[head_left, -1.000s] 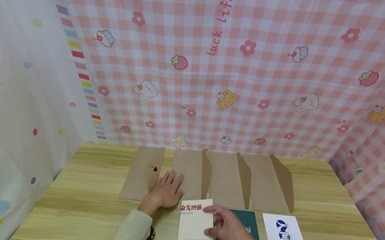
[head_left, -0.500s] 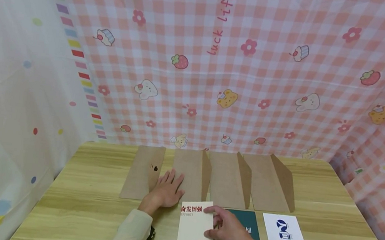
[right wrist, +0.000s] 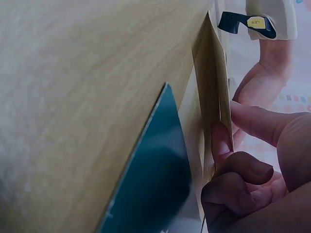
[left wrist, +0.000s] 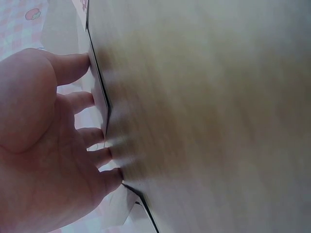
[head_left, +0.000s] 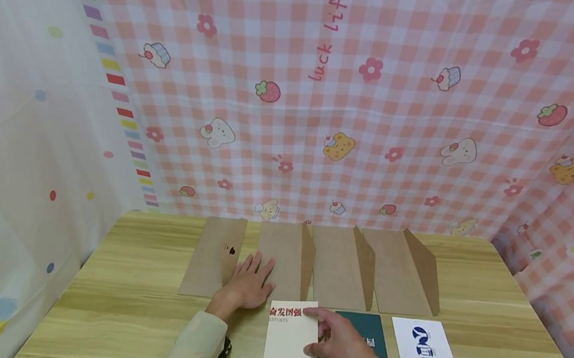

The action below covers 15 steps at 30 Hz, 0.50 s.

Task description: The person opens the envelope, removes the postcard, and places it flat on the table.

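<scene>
In the head view my right hand (head_left: pixel 341 343) pinches the right edge of a cream card (head_left: pixel 292 344) printed with red characters. The right wrist view has the thumb on one face of this card (right wrist: pixel 221 73) and a fingertip on the other. My left hand (head_left: pixel 247 286) rests with spread, straight fingers across the gap between a brown envelope (head_left: pixel 204 257) with its flap folded down and a second envelope (head_left: pixel 280 253) whose flap stands open. Seen from the left wrist, the left fingertips (left wrist: pixel 101 156) press down at the tabletop and the envelope's edge.
Two more brown envelopes with open flaps, the middle one (head_left: pixel 336 264) and the rightmost one (head_left: pixel 397 270), continue the row. A dark green card (head_left: pixel 361 324) lies partly under my right hand. Right of it is a white card (head_left: pixel 428 357) with blue characters. A checked curtain (head_left: pixel 346 104) hangs behind the table.
The cream card has shifted slightly toward me in my right hand's pinch. My left hand has stayed in place on the envelopes.
</scene>
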Available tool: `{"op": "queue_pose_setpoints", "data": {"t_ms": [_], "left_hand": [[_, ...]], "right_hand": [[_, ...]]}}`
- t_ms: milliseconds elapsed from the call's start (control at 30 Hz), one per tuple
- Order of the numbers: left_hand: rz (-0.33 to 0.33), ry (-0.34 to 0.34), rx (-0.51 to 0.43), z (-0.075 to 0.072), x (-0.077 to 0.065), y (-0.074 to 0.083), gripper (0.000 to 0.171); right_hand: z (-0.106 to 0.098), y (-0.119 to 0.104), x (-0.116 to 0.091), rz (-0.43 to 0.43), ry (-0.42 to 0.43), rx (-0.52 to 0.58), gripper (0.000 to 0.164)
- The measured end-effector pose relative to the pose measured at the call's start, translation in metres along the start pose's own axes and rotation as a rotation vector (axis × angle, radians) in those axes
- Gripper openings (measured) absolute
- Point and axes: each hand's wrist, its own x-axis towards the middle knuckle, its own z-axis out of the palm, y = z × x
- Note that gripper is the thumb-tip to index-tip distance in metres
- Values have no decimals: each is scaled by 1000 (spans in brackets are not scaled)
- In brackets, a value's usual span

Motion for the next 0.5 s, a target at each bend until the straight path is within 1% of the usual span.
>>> {"op": "queue_pose_setpoints", "data": {"t_ms": [67,300,500], "left_hand": [[-1,-3,-2,0,0,0,59],[-1,-14,1,-2,-1,1,59],[-6,-20,-4,1,1,-1,60]], "right_hand": [[0,0,0,3,-8,-13,66],[-2,-2,1,56,-44,-36,66],[-2,-3,1,61,-49,-66,65]]}}
